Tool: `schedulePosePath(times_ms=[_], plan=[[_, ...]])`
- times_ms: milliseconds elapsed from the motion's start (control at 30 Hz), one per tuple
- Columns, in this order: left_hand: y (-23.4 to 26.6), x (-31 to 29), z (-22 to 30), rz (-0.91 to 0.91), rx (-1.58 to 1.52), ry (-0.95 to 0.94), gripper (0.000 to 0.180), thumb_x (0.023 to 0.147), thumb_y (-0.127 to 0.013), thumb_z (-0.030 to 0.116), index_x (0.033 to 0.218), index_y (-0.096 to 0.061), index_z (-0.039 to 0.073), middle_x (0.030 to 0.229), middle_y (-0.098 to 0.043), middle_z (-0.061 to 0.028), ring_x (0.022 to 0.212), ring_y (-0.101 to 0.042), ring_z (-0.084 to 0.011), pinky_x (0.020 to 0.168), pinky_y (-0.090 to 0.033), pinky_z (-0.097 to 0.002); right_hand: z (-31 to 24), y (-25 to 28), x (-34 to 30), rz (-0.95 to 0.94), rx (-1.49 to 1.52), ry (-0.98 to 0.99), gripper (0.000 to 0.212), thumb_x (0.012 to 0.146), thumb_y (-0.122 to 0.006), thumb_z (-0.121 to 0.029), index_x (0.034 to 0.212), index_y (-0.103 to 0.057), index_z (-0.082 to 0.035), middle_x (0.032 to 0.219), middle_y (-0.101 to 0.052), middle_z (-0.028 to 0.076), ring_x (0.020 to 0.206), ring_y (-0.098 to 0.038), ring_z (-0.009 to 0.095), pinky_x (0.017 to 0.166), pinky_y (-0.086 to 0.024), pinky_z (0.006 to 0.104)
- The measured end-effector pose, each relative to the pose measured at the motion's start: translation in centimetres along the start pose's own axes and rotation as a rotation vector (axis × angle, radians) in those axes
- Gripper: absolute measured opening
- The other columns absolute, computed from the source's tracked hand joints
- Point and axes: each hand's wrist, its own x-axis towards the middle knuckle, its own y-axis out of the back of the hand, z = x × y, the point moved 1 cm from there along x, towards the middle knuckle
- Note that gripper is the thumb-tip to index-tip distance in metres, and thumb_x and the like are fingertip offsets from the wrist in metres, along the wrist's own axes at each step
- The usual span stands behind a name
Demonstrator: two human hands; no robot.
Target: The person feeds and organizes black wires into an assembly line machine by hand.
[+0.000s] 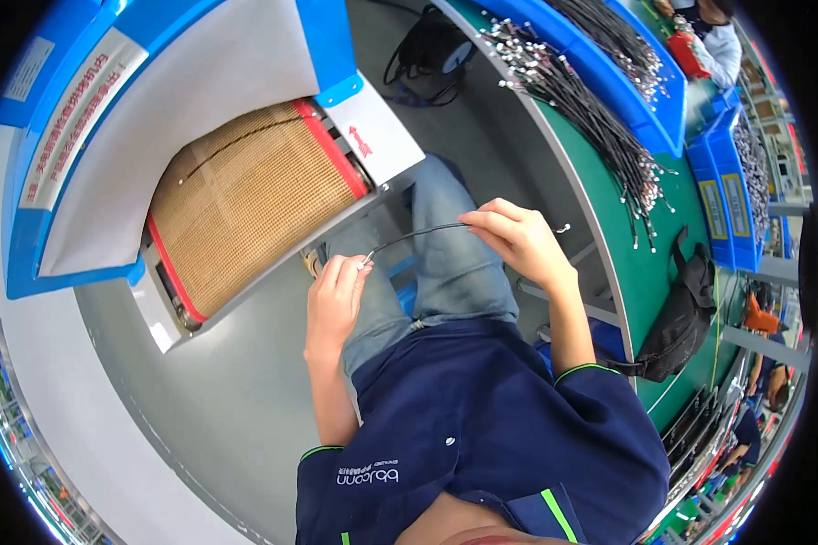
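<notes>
A thin black cable (420, 232) with small light-coloured ends stretches between my two hands, above my lap. My left hand (334, 300) pinches it close to one end, where a whitish connector shows at the fingertips. Further along, my right hand (514, 238) grips the cable between thumb and fingers, and its other end sticks out to the right past the hand. Ahead and to the left, another dark cable (236, 138) lies across the brown mesh conveyor belt (254, 200), apart from both hands.
The belt has red edges and comes out of a blue and white machine (191, 82). On the right, a green bench (600, 173) carries a bundle of black cables (591, 109), blue bins (668, 127) and a black bag (686, 304). Other people work at the far right.
</notes>
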Motion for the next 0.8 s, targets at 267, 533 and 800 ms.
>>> schedulePosePath(times_ms=[267,533,800], plan=[[-3.3,-0.4,-1.1,-0.037,-0.100,-0.009,0.012,0.085,-0.063,0.012,0.089,-0.060,0.002,0.082,-0.059,-0.0099,0.073,-0.059,-0.0274,0.062,-0.048,-0.0373,1.5,-7.3,1.5,-0.073,0.150,0.249,0.021,0.078,-0.068,-0.014,0.099,-0.066,-0.011,0.084,-0.061,0.003,0.069,-0.064,0.022,0.057,-0.052,0.0326],[-5.4,0.4,0.3,0.178,0.062,-0.046,0.019,0.076,-0.073,0.008,0.092,-0.066,0.003,0.085,-0.065,-0.0072,0.072,-0.062,-0.0175,0.061,-0.050,-0.0279,3.7,-8.6,1.2,-0.061,0.170,0.237,0.018,0.079,-0.067,-0.014,0.096,-0.064,-0.009,0.083,-0.061,0.003,0.070,-0.064,0.022,0.056,-0.052,0.0322],[-6.4,0.8,-0.2,0.025,-0.266,0.134,0.017,0.079,-0.070,0.011,0.093,-0.064,0.003,0.081,-0.064,-0.0073,0.060,-0.060,-0.0168,0.054,-0.048,-0.0282,5.0,-9.3,0.8,0.005,0.133,0.382,0.020,0.071,-0.062,-0.008,0.091,-0.063,-0.009,0.086,-0.061,0.001,0.072,-0.063,0.018,0.056,-0.052,0.0297]])
